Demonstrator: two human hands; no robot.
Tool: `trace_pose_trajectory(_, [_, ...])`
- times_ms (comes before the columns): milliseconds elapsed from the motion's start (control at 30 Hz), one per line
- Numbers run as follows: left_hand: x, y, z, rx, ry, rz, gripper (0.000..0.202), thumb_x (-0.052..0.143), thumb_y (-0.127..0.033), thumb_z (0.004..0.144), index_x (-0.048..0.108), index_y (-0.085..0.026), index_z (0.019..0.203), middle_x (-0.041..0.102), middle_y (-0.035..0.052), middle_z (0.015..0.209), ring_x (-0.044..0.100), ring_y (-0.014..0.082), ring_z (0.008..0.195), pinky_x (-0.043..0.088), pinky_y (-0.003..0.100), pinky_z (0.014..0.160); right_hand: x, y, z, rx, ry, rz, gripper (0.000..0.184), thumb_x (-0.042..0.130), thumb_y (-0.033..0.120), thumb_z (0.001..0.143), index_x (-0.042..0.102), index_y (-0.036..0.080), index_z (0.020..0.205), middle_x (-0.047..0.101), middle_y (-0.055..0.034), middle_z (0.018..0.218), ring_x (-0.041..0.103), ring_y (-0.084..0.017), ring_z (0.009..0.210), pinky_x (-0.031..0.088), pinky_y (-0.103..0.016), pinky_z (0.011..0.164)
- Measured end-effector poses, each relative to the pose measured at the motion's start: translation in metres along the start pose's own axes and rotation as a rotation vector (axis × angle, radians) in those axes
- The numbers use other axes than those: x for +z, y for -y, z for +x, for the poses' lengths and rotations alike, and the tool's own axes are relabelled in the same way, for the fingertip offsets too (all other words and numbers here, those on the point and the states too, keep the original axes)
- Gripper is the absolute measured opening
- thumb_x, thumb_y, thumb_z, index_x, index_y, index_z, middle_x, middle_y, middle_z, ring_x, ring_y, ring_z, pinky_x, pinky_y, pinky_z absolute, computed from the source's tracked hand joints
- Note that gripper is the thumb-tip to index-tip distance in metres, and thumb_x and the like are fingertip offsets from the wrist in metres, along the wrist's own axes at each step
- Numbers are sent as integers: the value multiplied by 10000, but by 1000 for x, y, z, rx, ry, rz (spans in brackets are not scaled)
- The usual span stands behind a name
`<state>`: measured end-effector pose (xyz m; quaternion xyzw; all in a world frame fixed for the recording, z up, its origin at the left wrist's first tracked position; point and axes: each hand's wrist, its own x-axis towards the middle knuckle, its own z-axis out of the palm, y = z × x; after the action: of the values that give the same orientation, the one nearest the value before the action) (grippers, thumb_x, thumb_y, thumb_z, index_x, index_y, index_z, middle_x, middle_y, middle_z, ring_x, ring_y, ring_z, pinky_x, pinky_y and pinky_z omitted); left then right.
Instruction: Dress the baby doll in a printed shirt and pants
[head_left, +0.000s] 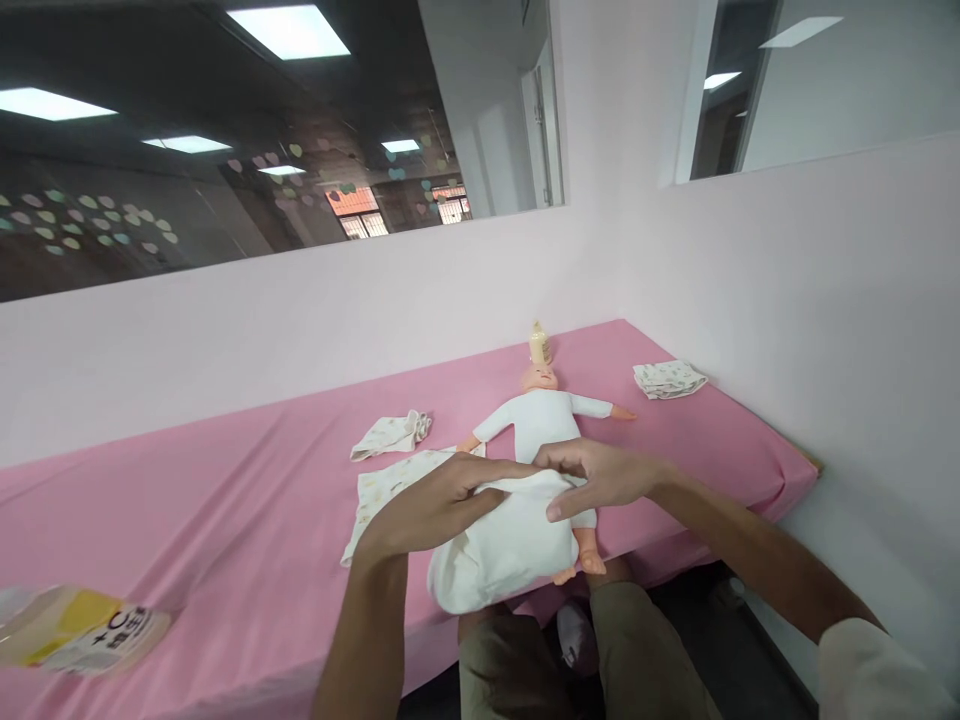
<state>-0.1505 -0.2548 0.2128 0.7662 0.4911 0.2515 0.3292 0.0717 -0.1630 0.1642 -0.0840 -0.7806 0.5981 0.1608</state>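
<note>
The left hand (450, 497) and the right hand (604, 475) are both closed on the upper edge of a white cloth (521, 545), which is held over the legs of the doll (544, 415), on the side near to the person. The left hand is palm down: its fingers lie almost straight along the edge, directed to the right hand, and its thumb is under them, on the near face of the cloth. The right hand has its fingers bent over the edge, and its thumb presses the near face. The fingertips of both hands nearly meet; if they touch, I cannot tell.

The left forearm (367, 620) rises steeply, with the wrist turned toward the doll. The right forearm (757, 550) comes at a slant from the doll's right side in the view, with a pale sleeve (877, 670).

The doll lies face up on a pink sheet (247, 500), arms spread, feet toward the person. Just beyond its head stands a small bottle (539, 345). To the left of the doll are a flat patterned cloth (386, 495) and a crumpled cloth (390, 436); to its right, a folded cloth (669, 380). Well left of the doll is a large bottle (90, 630), partly cut by the view.
</note>
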Motion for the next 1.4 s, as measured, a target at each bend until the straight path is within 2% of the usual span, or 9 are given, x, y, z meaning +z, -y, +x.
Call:
trace_pose_trajectory(67, [-1,0,-3,4,-54,61,224,513,-296,846,724,-249,907,696,30,817,611,182,745,465,233,670,-1,-3,-2,34,-35,61,299,754,416,747,582,188,835,514,45,729,456,-103,651,375,-238,592])
trace_pose_trajectory(133, [-2,0,-7,-40,-93,130,216,483,-319,869,681,-234,876,673,25,811,580,168,703,439,220,616,-5,-5,-4,-23,-97,62,307,753,407,750,539,187,758,477,45,735,428,-102,666,346,-240,600])
trace_pose_trajectory(233, [2,1,-12,-98,-156,275,194,437,-295,883,618,-230,852,637,10,778,545,164,669,407,227,593,-10,-4,-9,-108,-146,7,319,735,390,772,500,184,710,476,29,798,436,-109,727,343,-245,636])
trace_pose_trajectory(367, [6,8,-20,-114,-359,458,189,386,-207,866,573,-233,868,656,18,874,583,183,755,414,250,659,-13,4,-20,-38,-273,-116,304,683,369,814,462,193,703,394,56,681,349,-89,605,275,-231,547])
trace_pose_trajectory(500, [0,22,-37,-97,-474,482,232,393,-214,853,599,-237,958,678,37,1014,616,201,892,435,247,711,-16,6,-37,31,-370,-304,181,597,323,862,527,194,757,481,30,708,401,-102,608,318,-239,547])
trace_pose_trajectory(667, [-9,31,-56,-169,-561,456,87,445,-242,785,525,-227,816,620,21,862,538,174,727,386,231,580,-20,1,-53,159,-411,-419,160,551,346,880,615,199,880,609,-22,847,539,-154,738,414,-265,619])
trace_pose_trajectory(933, [12,40,-54,-380,-335,242,179,467,-263,766,551,-235,921,314,-53,640,324,122,567,266,215,502,-22,9,-58,269,-486,-485,155,535,337,852,589,195,823,617,-23,830,549,-162,730,406,-276,616])
trace_pose_trajectory(1100, [16,45,-55,-397,-214,366,103,467,-250,763,561,-209,757,464,-24,674,391,135,622,254,234,537,-23,3,-65,331,-504,-607,183,567,357,833,525,201,748,573,-11,777,498,-152,690,382,-272,589])
trace_pose_trajectory(1400, [-14,39,-98,-214,-351,104,236,612,-352,759,451,-211,659,482,-10,704,417,126,611,342,231,533,-30,7,-88,349,-274,-582,281,538,447,893,567,193,777,538,-9,761,453,-137,678,345,-266,591])
